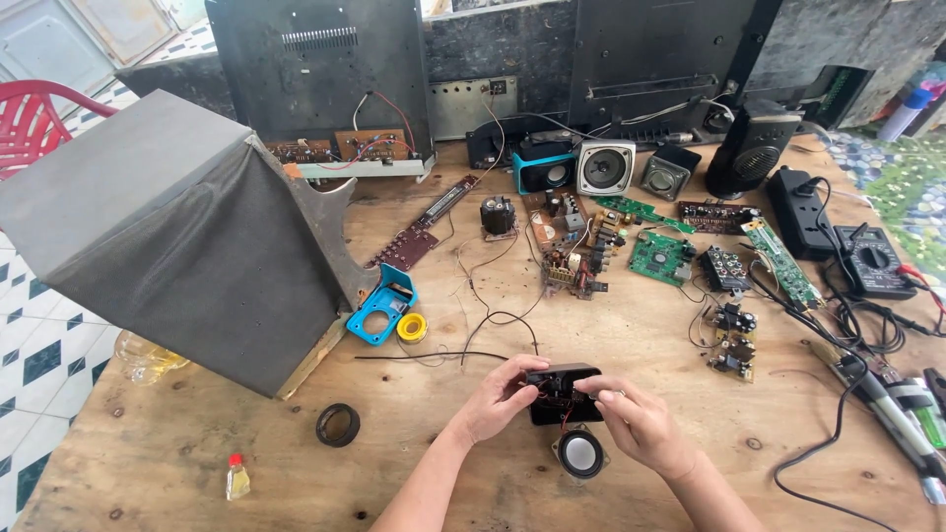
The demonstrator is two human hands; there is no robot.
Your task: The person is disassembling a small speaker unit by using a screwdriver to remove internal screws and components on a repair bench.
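Lying nearest the camera, a small round speaker driver (580,453) is seen on the wooden table (473,424), just below and between the two hands and tied by thin wires to the piece above it. That piece, a small black speaker housing (562,392), is held just above the tabletop with its long axis running left to right. It is gripped at its left end by the left hand (496,397), whose fingers are curled closed around it. The right end is met by the right hand (636,421), with thumb and fingertips pinched at the open top; whether a wire is caught there cannot be told. Both hands are equally close. Farther left a black ring (338,425) is seen; beyond, circuit boards (658,256) and a large grey speaker cabinet (187,236) are spread.
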